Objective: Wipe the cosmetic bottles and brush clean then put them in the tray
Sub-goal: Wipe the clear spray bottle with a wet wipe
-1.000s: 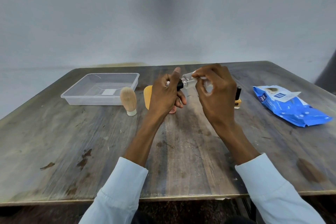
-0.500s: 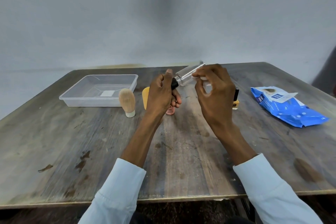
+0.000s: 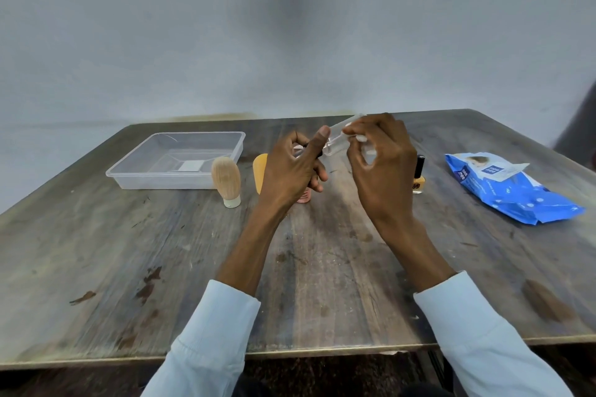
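While both hands grip it, the clear bottle [image 3: 338,135] tilts, dark-capped.

The tray [image 3: 175,160] is clear plastic with a pale square on its floor. The brush [image 3: 226,178] has tan bristles on a cream base. The wipes packet [image 3: 512,193] is bright blue with white print. The table [image 3: 129,251] is grey-brown streaked wood with dark stains. Both sleeves are pale blue.

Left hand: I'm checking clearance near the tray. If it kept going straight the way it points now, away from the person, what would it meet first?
The left hand grips a clear bottle and points toward the table's far edge. Beyond that looks free, though depth is unclear. The tray lies off to its left.
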